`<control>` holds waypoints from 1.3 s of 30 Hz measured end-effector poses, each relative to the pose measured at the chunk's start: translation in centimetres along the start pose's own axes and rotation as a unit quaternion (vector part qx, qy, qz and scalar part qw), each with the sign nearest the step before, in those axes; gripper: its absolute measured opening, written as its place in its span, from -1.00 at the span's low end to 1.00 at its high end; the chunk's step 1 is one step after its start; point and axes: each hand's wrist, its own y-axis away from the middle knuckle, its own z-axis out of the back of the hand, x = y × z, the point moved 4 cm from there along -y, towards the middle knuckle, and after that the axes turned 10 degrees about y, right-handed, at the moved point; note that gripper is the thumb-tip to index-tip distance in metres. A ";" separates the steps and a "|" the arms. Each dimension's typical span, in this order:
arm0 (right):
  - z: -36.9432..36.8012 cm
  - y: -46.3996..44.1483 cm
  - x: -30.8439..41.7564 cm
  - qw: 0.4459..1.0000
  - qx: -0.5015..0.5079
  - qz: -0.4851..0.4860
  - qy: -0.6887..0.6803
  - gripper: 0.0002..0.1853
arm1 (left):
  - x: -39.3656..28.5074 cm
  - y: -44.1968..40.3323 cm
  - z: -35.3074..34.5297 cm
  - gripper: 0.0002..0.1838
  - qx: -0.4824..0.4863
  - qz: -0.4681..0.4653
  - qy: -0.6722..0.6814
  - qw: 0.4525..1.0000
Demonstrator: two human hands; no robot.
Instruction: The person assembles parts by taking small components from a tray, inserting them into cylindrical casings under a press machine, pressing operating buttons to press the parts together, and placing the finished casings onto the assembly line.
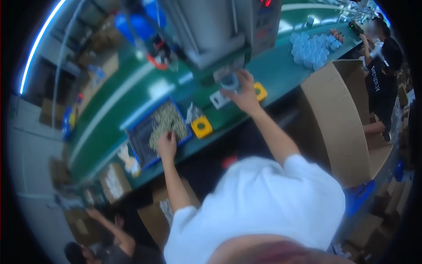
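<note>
My right hand (pixel 244 96) is closed around a small, translucent bluish cup-shaped part (pixel 229 82), held beneath the head of a grey machine (pixel 206 33). Over the near edge of a blue-rimmed tray (pixel 140 150), my left hand (pixel 167 145) has its fingers drawn together at a pile of small pale greenish pieces (pixel 168 121). Whatever those fingertips may hold is too small to make out. Between my hands lie a yellow block with a round hole (pixel 201 127) and a crumpled clear plastic bag (pixel 192 113). Another yellow block (pixel 260 91) sits beside my right hand, with a white plate (pixel 219 100) nearby.
Many translucent bluish parts (pixel 310 50) are grouped farther along the green bench (pixel 274 66). A large open cardboard box (pixel 336 127) stands at my right. One co-worker (pixel 381 83) is at the far right, another (pixel 112 240) at the lower left. A smaller box (pixel 115 181) stands left.
</note>
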 end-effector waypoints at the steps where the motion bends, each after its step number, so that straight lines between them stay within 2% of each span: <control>1: 1.8 0.0 -0.7 1.000 -0.006 0.005 -0.012 -0.34 | 0.4 -0.1 -0.1 -0.70 0.003 -0.003 -0.016 1.000; 3: 4.8 -0.5 -4.4 0.990 -0.094 -0.064 -0.083 -0.31 | 0.3 0.1 -0.1 -0.72 -0.022 -0.008 -0.021 0.999; 5: 7.6 -1.7 -10.3 0.984 -0.138 -0.105 0.030 -0.32 | -0.3 -0.1 -0.1 -0.74 -0.033 0.007 -0.019 0.999; 7: 8.2 -2.3 -16.3 0.975 -0.026 -0.144 0.169 -0.33 | -1.1 0.3 0.2 -0.74 -0.035 0.016 -0.007 0.999; 11: 7.6 -0.4 -19.3 0.959 0.017 -0.146 0.244 -0.41 | -1.3 -0.5 0.1 -0.75 -0.032 0.049 -0.006 0.998; 13: 8.4 1.2 -18.4 0.950 -0.139 -0.099 0.260 -0.39 | -1.1 -0.1 0.2 -0.76 -0.044 0.044 -0.005 0.998; 14: 8.3 1.4 -18.6 0.951 -0.136 -0.100 0.259 -0.39 | -1.0 0.1 0.1 -0.76 -0.043 0.040 -0.005 0.998; 15: 8.1 1.1 -18.6 0.958 -0.037 -0.148 0.244 -0.37 | -1.1 0.4 0.1 -0.76 -0.041 0.041 -0.005 0.998; 17: 7.3 -0.4 -18.7 0.938 0.155 -0.235 0.203 -0.34 | -1.8 -0.1 0.3 -0.76 -0.046 0.045 -0.011 0.998; 18: 6.5 -1.1 -19.7 0.937 0.157 -0.236 0.204 -0.34 | -2.0 0.2 0.4 -0.76 -0.046 0.050 -0.015 0.998; 20: 4.0 -3.6 -20.7 0.938 0.118 -0.068 0.317 -0.33 | -1.7 0.5 0.3 -0.76 -0.044 0.045 -0.013 0.998; 24: 2.4 -4.0 -24.1 0.946 0.075 -0.042 0.312 -0.38 | -0.8 0.1 0.2 -0.76 -0.039 0.017 -0.018 0.999; 26: 2.9 -3.6 -24.5 0.957 0.075 -0.012 0.280 -0.42 | -0.6 0.1 0.0 -0.76 -0.052 0.001 -0.013 0.999; 28: 4.1 -4.3 -25.2 0.972 0.067 -0.002 0.226 -0.46 | -0.9 0.0 -0.1 -0.77 -0.025 0.015 -0.017 0.999; 30: 6.3 -6.3 -27.3 0.981 -0.020 -0.014 0.191 -0.43 | -1.0 0.0 -0.2 -0.78 -0.039 0.038 -0.008 0.999; 32: 9.4 -8.3 -29.5 0.958 -0.103 -0.155 0.219 -0.40 | -1.1 -0.7 -0.8 -0.78 -0.037 0.033 -0.004 0.999; 34: 12.0 -9.7 -31.1 0.899 -0.014 -0.305 0.313 -0.44 | -0.4 -0.1 -0.3 -0.77 -0.034 0.038 -0.009 0.999; 36: 12.4 -10.0 -35.7 0.872 0.034 -0.302 0.384 -0.53 | -0.2 0.2 0.6 -0.77 -0.057 0.031 -0.019 0.998; 39: 14.0 -9.1 -35.6 0.875 0.004 -0.300 0.381 -0.64 | -1.3 0.3 -0.4 -0.76 -0.078 0.014 -0.021 0.997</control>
